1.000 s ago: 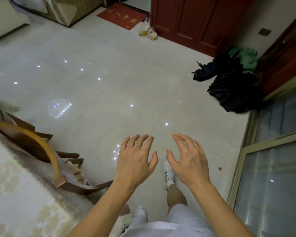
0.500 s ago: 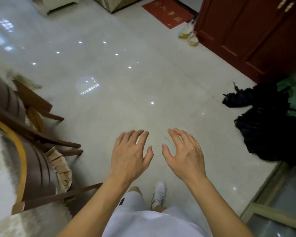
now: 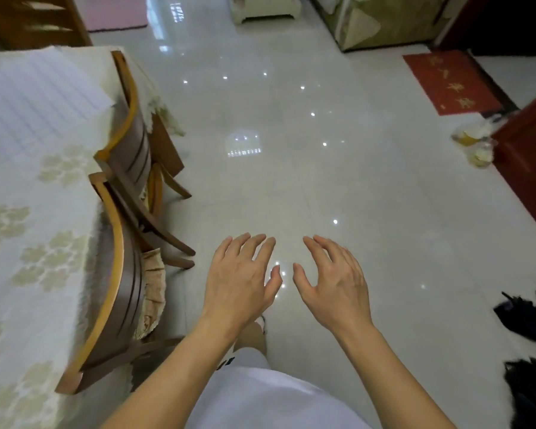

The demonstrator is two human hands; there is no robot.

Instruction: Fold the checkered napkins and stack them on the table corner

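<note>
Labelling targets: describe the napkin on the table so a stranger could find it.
Start at the table with the cream floral tablecloth on the left. At its far end lies a flat white cloth with fine blue checks, the only lined fabric there, beside the wooden chairs.

Single head-worn wide-angle view looked forward and steeply down from standing height, with the left hand (image 3: pixel 240 278) and right hand (image 3: pixel 334 287) close below the lens, both held out flat with nothing in them. The tiled floor (image 3: pixel 307 168) filled the middle, well below. The table (image 3: pixel 28 212) and chairs (image 3: pixel 127 230) ran along the left edge, a red mat (image 3: pixel 449 83) sat far upper right; no second view overlapped.
</note>
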